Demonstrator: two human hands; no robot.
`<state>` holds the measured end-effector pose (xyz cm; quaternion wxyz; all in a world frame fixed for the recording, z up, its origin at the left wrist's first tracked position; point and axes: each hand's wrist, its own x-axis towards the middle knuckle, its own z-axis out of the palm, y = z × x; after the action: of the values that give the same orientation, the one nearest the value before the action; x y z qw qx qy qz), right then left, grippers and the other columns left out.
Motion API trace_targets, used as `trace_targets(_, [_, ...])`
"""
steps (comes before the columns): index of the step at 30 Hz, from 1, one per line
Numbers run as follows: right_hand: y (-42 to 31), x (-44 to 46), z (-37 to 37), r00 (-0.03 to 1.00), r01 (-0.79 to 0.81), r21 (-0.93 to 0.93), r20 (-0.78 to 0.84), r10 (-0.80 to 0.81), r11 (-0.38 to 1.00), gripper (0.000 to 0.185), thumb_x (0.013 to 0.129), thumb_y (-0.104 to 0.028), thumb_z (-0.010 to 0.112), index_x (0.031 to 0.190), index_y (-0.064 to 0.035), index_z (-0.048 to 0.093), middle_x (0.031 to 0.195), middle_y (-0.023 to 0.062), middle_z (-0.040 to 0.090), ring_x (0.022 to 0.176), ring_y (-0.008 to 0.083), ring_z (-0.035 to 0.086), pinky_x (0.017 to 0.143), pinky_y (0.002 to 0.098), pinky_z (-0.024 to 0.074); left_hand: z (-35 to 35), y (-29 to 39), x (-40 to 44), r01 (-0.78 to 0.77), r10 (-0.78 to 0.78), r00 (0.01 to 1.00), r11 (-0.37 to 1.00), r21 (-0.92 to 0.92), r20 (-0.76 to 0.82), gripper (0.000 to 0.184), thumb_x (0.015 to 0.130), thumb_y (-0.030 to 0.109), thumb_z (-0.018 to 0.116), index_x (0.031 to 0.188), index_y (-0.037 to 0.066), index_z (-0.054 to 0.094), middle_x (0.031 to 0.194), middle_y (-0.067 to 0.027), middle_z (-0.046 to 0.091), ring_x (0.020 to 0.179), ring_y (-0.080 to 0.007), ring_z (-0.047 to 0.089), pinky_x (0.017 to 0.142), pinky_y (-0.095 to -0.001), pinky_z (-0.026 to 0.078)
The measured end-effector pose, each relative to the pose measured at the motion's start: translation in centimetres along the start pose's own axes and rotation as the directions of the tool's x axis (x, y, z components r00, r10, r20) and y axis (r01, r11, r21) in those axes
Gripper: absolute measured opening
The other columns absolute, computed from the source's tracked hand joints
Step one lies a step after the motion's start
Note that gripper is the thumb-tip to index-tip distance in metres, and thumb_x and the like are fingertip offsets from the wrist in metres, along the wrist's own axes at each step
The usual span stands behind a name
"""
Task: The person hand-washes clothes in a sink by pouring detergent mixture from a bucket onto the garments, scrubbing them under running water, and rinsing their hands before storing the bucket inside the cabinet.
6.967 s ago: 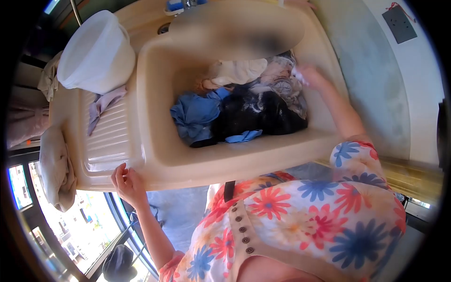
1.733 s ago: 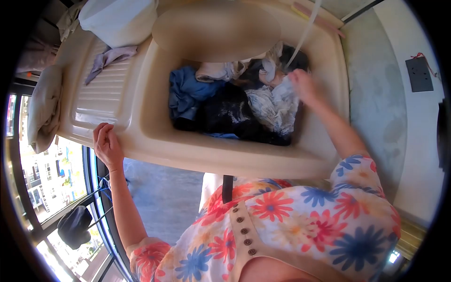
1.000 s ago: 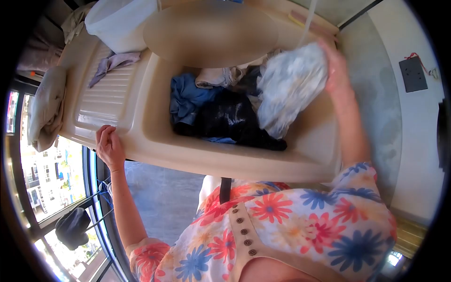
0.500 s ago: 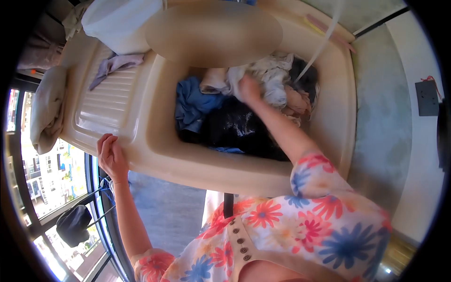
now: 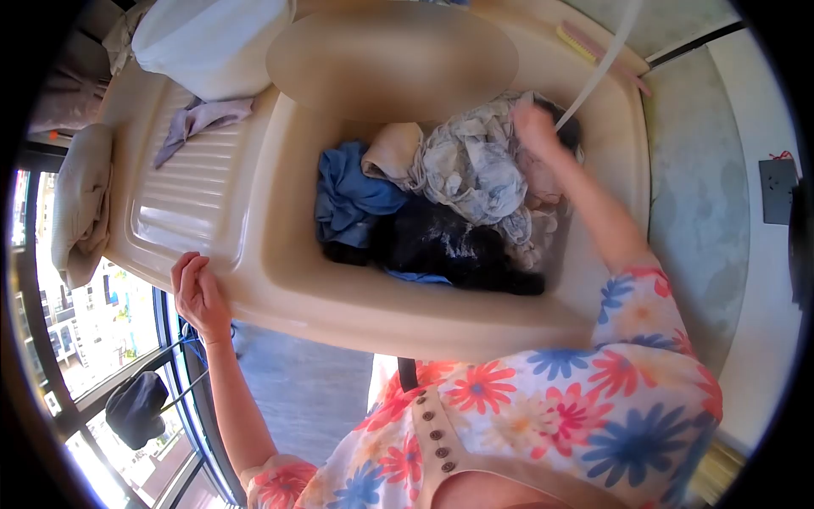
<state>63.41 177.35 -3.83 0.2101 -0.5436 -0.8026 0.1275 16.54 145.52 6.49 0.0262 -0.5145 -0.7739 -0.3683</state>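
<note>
The right hand (image 5: 536, 129) went toward the sink's (image 5: 356, 318) far right corner, by white cloth (image 5: 471, 170); the left hand (image 5: 201, 297) sits at the near edge (can't tell if either's fingers grip).

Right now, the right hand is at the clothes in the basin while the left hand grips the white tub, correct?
Not quite: the left hand isn't on the white tub; it is at the sink's front edge, as the head view shows. The right hand is indeed at the clothes in the basin.
</note>
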Motion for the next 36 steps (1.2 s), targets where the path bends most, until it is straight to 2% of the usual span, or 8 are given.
trace_targets(5, [0.1, 1.1, 6.5, 0.977, -0.154, -0.249, 0.106, 0.185, 0.956, 0.022, 0.081, -0.022, 0.049, 0.089, -0.0054, 0.061, 0.096, 0.0164, 0.061, 0.094, 0.0338, 0.056, 0.076, 0.0434, 0.0462, 0.0, 0.1, 0.2, 0.007, -0.007, 1.0, 1.0, -0.012, -0.01, 0.014, 0.078, 0.002, 0.048, 0.082, -0.001, 0.061, 0.097, -0.0099, 0.06, 0.082, -0.0218, 0.058, 0.073, -0.0281, 0.045])
trace_targets(9, [-1.5, -8.5, 6.9, 0.912, 0.188, -0.193, 0.398, -0.098, 0.963, 0.034, 0.076, -0.023, 0.052, 0.1, -0.0015, 0.06, 0.132, 0.0182, 0.038, 0.125, 0.0354, 0.031, 0.096, 0.0475, 0.0314, 0.3, 0.3, 0.1, 0.014, -0.014, 1.0, 1.0, -0.007, 0.006, 0.014, 0.079, 0.002, 0.048, 0.082, -0.001, 0.061, 0.097, -0.0099, 0.059, 0.082, -0.0213, 0.058, 0.073, -0.0271, 0.045])
trace_targets(14, [-1.6, -11.6, 2.8, 0.973, 0.06, -0.194, 0.23, -0.014, 0.979, 0.034, 0.076, -0.02, 0.051, 0.101, 0.0008, 0.06, 0.124, 0.0208, 0.046, 0.116, 0.0333, 0.042, 0.094, 0.0423, 0.0362, 0.0, 0.0, 0.1, 0.024, -0.024, 1.0, 1.0, -0.018, 0.021, 0.014, 0.079, 0.002, 0.048, 0.083, -0.001, 0.061, 0.096, -0.0098, 0.059, 0.082, -0.0211, 0.058, 0.072, -0.027, 0.045])
trace_targets(17, [2.1, -6.3, 5.6, 0.71, 0.107, -0.407, 0.67, 0.217, 0.907, 0.031, 0.075, -0.023, 0.054, 0.1, -0.0059, 0.062, 0.106, 0.0179, 0.058, 0.098, 0.0307, 0.056, 0.082, 0.0373, 0.0454, -0.1, 0.1, 0.1, 0.02, -0.02, 0.999, 1.0, -0.006, 0.028, 0.014, 0.08, 0.002, 0.048, 0.083, -0.001, 0.061, 0.096, -0.0103, 0.059, 0.082, -0.0216, 0.058, 0.072, -0.0273, 0.045])
trace_targets(20, [2.3, -3.8, 1.9, 0.874, 0.039, 0.027, 0.484, -0.047, 0.999, 0.029, 0.074, -0.025, 0.059, 0.1, -0.015, 0.063, 0.091, 0.0146, 0.062, 0.08, 0.0299, 0.062, 0.069, 0.0332, 0.0493, -0.3, -0.2, 0.2, 0.02, -0.02, 1.0, 1.0, -0.016, 0.014, 0.013, 0.08, 0.002, 0.048, 0.083, -0.001, 0.061, 0.096, -0.0107, 0.059, 0.082, -0.0221, 0.058, 0.073, -0.028, 0.045])
trace_targets(23, [1.7, -1.7, -4.1, 0.978, 0.087, -0.366, 0.207, -0.01, 0.926, 0.047, 0.074, -0.04, 0.063, 0.117, -0.0247, 0.055, 0.137, 0.0075, 0.037, 0.123, 0.0349, 0.035, 0.083, 0.061, 0.0376, 0.0, -0.7, 0.0, 0.008, -0.008, 1.0, 0.999, -0.043, 0.013, 0.014, 0.08, 0.002, 0.048, 0.083, -0.001, 0.061, 0.098, -0.0104, 0.058, 0.083, -0.0219, 0.058, 0.073, -0.0284, 0.045])
trace_targets(27, [3.3, -0.9, 1.4, 0.861, -0.115, -0.546, 0.362, 0.357, 0.83, 0.071, 0.07, -0.047, 0.067, 0.133, -0.0301, 0.037, 0.144, 0.017, 0.019, 0.128, 0.0407, 0.026, 0.098, 0.0552, 0.0312, -0.3, -0.1, 0.2, 0.058, -0.056, 0.997, 0.998, -0.03, 0.056, 0.015, 0.08, 0.002, 0.048, 0.084, -0.001, 0.062, 0.1, -0.01, 0.058, 0.088, -0.0213, 0.056, 0.078, -0.0284, 0.043])
trace_targets(36, [10.0, -0.5, 9.3, 0.9, -0.436, 0.064, 0.013, 0.436, 0.898, 0.034, 0.076, -0.028, 0.056, 0.088, 0.0032, 0.06, 0.087, 0.0251, 0.061, 0.084, 0.0421, 0.058, 0.074, 0.046, 0.0463, 0.2, -0.6, -0.3, 0.019, -0.017, 1.0, 0.998, -0.052, 0.026, 0.014, 0.08, 0.002, 0.049, 0.084, -0.001, 0.061, 0.1, -0.0099, 0.058, 0.087, -0.0195, 0.055, 0.075, -0.0264, 0.042])
